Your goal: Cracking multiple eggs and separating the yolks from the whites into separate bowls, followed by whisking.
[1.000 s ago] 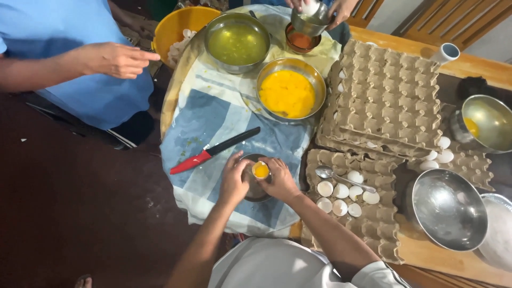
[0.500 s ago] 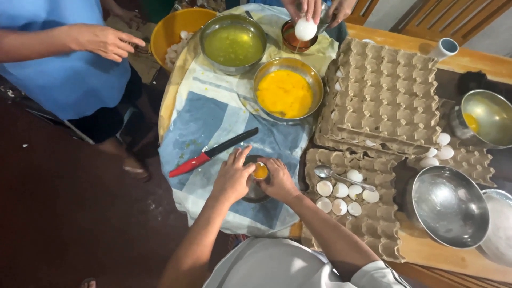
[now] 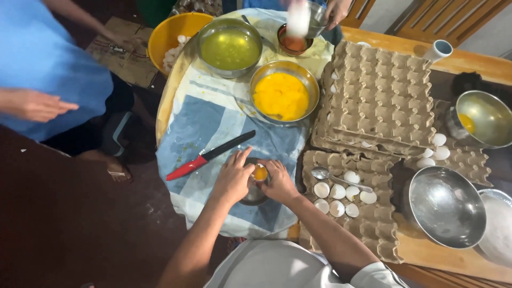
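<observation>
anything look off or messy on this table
The red-bladed knife with black handle lies loose on the blue-and-white cloth, blade tip near its left edge. Broken white eggshells sit in the cardboard tray. No spill shows.

- A cracked egg (image 3: 260,173) is held between the fingertips of both hands, just above a small steel bowl. Its shell is parted at the top, and a round orange yolk is seen sitting inside the opening.
- The small steel bowl (image 3: 254,195) is set upright on the blue-and-white cloth near the front edge of the round tabletop. It is largely covered by the hands, so only part of its rim and wall is seen; its contents cannot be told.
</observation>
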